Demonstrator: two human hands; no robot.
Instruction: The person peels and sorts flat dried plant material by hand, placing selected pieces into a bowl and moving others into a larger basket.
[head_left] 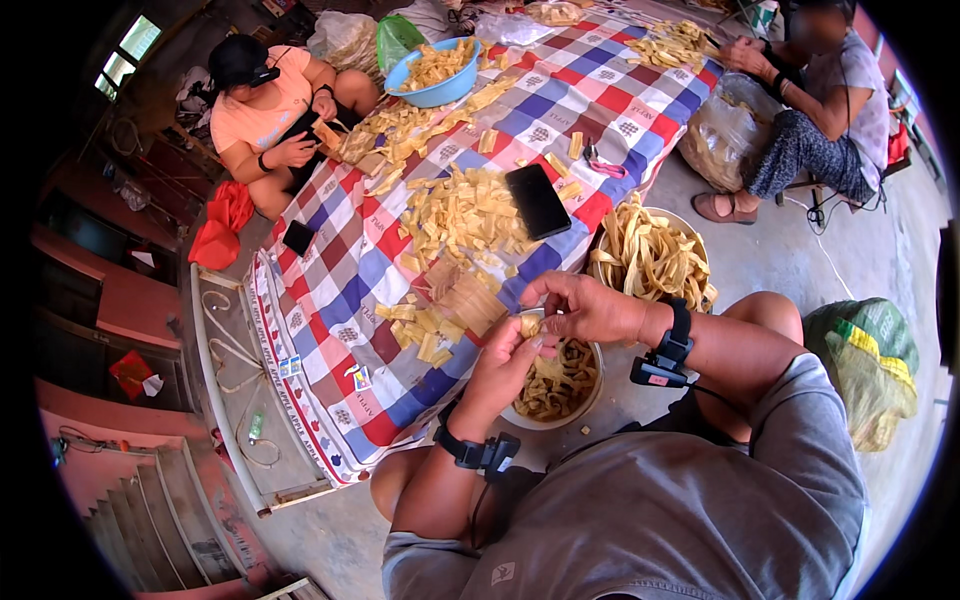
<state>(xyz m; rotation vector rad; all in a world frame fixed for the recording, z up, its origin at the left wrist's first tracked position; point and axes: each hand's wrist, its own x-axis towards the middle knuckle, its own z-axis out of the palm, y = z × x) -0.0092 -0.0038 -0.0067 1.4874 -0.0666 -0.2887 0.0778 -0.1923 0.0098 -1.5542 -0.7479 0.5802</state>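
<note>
Both my hands meet above a white bowl (543,424) in front of me. My left hand (505,362) is closed, pinching a small folded pale yellow strip (531,323) between thumb and fingers. Thumb and fingertips of my right hand (592,308) close on the same folded strip from the right. Small curled and folded pieces (562,385) partly fill the bowl below. Just beyond my right hand stands a round basin (697,233) heaped with long pale yellow strips (650,250). The strips' material cannot be made out. Black bands with small devices sit on both my wrists.
A checked cloth (355,300) covers the low table or bed, bearing piles of short strips (465,215), a black tablet (538,201) and a phone (297,237). Two people handle strips at the far left and far right. A blue basin (440,93) stands far; a green-yellow sack (865,370) sits right.
</note>
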